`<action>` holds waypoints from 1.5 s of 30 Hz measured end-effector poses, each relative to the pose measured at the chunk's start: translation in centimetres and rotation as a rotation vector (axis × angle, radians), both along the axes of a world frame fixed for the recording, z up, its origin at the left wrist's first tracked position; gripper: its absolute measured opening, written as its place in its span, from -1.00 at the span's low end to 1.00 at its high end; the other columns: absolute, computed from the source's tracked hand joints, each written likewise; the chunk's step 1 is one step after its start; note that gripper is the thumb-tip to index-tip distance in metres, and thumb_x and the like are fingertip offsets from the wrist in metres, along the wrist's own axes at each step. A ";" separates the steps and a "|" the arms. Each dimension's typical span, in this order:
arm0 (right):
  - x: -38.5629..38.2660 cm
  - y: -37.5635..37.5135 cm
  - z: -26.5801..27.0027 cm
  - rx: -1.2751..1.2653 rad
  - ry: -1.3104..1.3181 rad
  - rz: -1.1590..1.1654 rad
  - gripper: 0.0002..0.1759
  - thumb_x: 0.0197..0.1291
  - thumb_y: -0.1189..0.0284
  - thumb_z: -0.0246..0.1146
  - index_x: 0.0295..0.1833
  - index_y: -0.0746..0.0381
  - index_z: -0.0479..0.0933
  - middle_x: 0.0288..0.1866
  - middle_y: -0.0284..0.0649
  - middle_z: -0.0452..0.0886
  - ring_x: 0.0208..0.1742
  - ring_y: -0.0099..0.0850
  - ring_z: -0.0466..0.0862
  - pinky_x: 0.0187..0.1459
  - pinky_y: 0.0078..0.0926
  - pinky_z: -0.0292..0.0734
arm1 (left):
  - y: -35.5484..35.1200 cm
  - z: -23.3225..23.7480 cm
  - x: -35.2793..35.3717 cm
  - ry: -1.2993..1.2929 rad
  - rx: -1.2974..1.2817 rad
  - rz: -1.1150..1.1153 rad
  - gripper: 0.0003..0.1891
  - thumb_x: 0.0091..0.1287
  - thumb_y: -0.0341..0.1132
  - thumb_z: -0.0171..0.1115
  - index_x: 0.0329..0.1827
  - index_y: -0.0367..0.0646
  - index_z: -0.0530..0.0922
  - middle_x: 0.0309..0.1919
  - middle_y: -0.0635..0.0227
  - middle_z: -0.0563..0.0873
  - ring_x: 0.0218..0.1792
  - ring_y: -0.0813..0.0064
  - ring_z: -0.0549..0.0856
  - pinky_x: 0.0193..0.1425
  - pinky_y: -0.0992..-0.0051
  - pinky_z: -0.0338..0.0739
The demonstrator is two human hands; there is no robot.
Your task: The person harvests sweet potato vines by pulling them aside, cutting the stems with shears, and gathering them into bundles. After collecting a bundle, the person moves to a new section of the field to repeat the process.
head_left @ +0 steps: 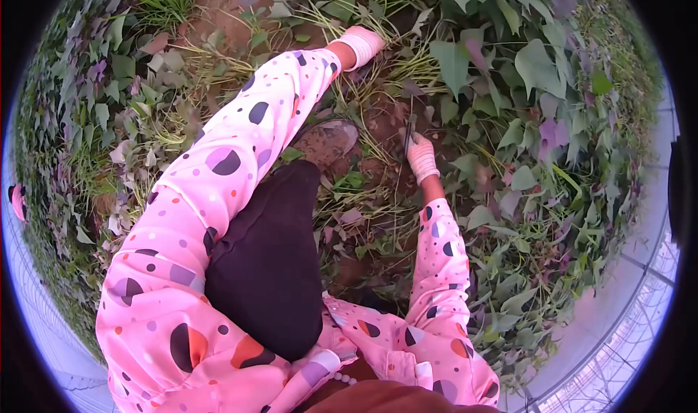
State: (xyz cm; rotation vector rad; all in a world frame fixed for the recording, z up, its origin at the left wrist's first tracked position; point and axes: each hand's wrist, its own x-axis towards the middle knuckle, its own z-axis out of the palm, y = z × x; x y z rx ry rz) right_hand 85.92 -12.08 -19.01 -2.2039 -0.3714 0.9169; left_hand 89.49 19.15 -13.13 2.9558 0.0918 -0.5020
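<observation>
My left hand (364,45), in a pink-and-white striped glove, is closed among thin green vine stems (382,29); its fingertips are partly hidden. Lower and to the right, my right hand (421,157), in a similar glove, is wrapped round a dark, narrow tool (408,135) pointing away from me. The tool's exact kind does not show. Bare brown soil (383,122) and loose stems lie between my hands. Large green and purplish leaves (539,70) crowd in to the right of them.
My shoe (327,142) rests on the soil below my left arm, with my dark-trousered knee (269,260) bent nearer to me. Pale sheeting (618,297) borders the plants at right. A bit of pink spotted cloth (17,201) shows at the far left edge.
</observation>
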 end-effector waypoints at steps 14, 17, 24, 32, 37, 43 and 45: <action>-3.0 9.9 4.7 0.505 0.926 -0.462 -0.17 0.13 -0.39 0.03 -0.15 0.26 0.53 -0.58 -0.36 0.48 -0.71 -0.58 0.35 -0.72 -0.66 0.17 | -0.4 5.5 -1.4 0.130 0.133 -0.087 -0.67 -0.03 -0.29 0.38 -0.14 -0.12 0.69 -0.28 0.15 0.75 -0.21 0.11 0.74 -0.19 0.21 0.63; -4.0 9.3 4.0 0.511 0.955 -0.529 -0.16 0.11 -0.41 0.04 -0.13 0.26 0.49 -0.57 -0.37 0.44 -0.72 -0.58 0.33 -0.72 -0.66 0.14 | 0.1 5.1 -1.7 0.184 0.056 -0.006 -0.63 -0.06 -0.23 0.43 -0.16 -0.18 0.69 -0.31 0.11 0.75 -0.24 0.14 0.75 -0.18 0.23 0.65; -2.4 8.9 4.0 0.541 1.126 -0.470 -0.12 0.11 -0.44 -0.02 -0.13 0.27 0.49 -0.52 -0.35 0.43 -0.65 -0.57 0.33 -0.70 -0.66 0.11 | 0.2 5.1 -3.1 0.141 -0.015 0.089 -0.65 -0.07 -0.20 0.38 -0.24 -0.21 0.67 -0.36 0.05 0.73 -0.26 0.07 0.73 -0.17 0.22 0.62; -0.6 10.2 3.0 0.582 1.212 -0.448 -0.18 0.19 -0.37 -0.04 -0.18 0.27 0.50 -0.52 -0.35 0.42 -0.64 -0.56 0.34 -0.69 -0.67 0.09 | -1.9 6.5 -4.5 0.038 -0.072 0.067 -0.66 -0.07 -0.23 0.37 -0.25 -0.24 0.65 -0.42 0.00 0.70 -0.29 0.02 0.71 -0.21 0.19 0.61; -2.9 10.7 3.7 0.441 0.710 -0.550 -0.40 0.27 -0.19 0.02 -0.29 0.20 0.48 -0.57 -0.34 0.46 -0.71 -0.60 0.32 -0.71 -0.64 0.12 | -0.9 5.4 -5.5 0.029 0.064 0.001 -0.71 0.02 -0.28 0.33 -0.20 -0.20 0.63 -0.31 0.02 0.72 -0.19 0.04 0.71 -0.06 0.21 0.59; -6.0 7.1 7.2 0.384 0.690 -0.478 -0.51 0.31 0.01 0.14 -0.39 0.25 0.56 -0.69 -0.35 0.46 -0.71 -0.56 0.40 -0.69 -0.62 0.24 | 8.4 10.0 -11.7 -0.417 0.128 0.452 -0.56 -0.01 -0.14 0.38 -0.08 -0.18 0.61 -0.24 0.07 0.72 -0.17 0.09 0.71 -0.04 0.24 0.60; -7.2 5.4 6.5 0.378 0.630 -0.432 -0.49 0.30 0.00 0.17 -0.38 0.27 0.59 -0.67 -0.32 0.51 -0.72 -0.55 0.44 -0.67 -0.64 0.28 | 18.5 6.8 -15.8 -0.695 -0.031 0.683 -0.46 0.10 0.03 0.38 0.01 -0.20 0.59 -0.16 0.03 0.73 -0.14 0.05 0.70 0.00 0.26 0.58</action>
